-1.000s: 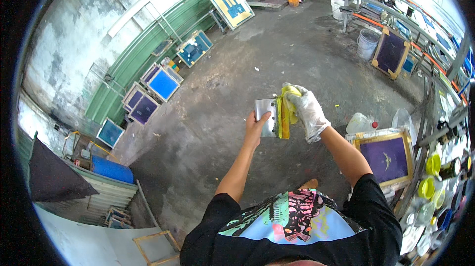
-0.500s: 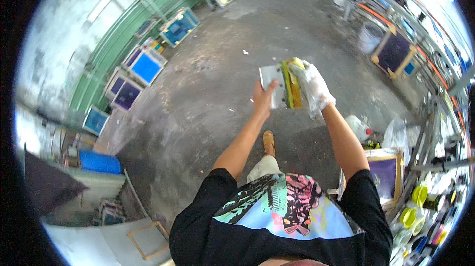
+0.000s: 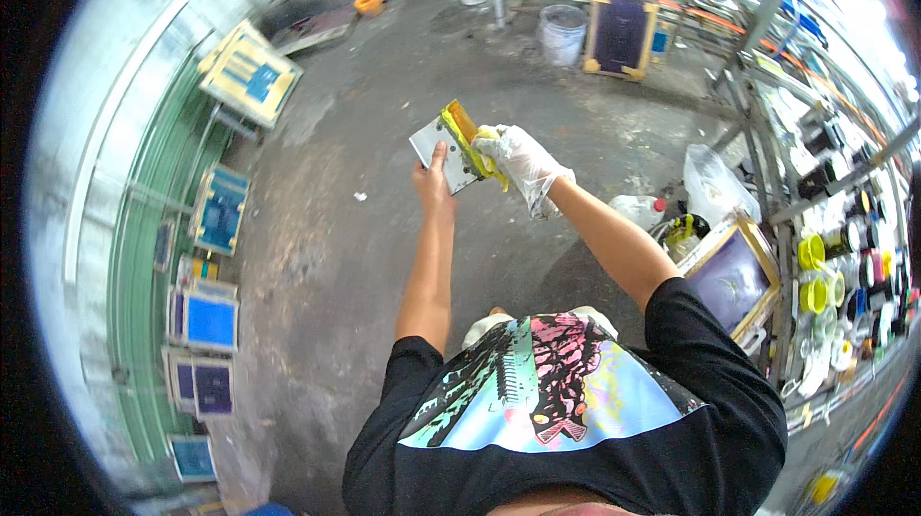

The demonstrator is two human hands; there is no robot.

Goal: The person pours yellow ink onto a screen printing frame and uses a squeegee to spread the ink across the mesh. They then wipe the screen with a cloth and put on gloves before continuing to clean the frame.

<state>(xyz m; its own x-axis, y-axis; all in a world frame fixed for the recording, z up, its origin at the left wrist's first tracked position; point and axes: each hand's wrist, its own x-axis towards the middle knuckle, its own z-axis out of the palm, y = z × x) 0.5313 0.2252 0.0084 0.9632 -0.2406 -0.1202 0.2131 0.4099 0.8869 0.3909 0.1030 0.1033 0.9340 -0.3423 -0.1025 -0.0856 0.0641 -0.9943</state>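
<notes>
Out in front of me, a screen-printing squeegee (image 3: 451, 152) is held tilted above the floor. It has a flat silvery metal holder with bolts and an amber blade smeared with yellow ink. My bare left hand (image 3: 434, 175) grips the metal holder, thumb on top. On the blade side, my right hand (image 3: 516, 159) wears a thin whitish plastic glove, its fingers closed against the inked edge. Yellow ink stains the glove's fingertips. Whether a rag lies under those fingers I cannot make out.
Framed screens, such as the blue one (image 3: 211, 322), lean along the green wall at left. To the right are a jug with a red cap (image 3: 638, 210), a clear plastic bag (image 3: 715, 185), a purple screen (image 3: 729, 276) and a rack with yellow cups (image 3: 812, 252). A bucket (image 3: 562, 35) stands farther off.
My view has turned to the right, with the rack and purple screens shifting across it. The squeegee has tilted; both hands still hold it, and my gloved fingers are lower along the blade.
</notes>
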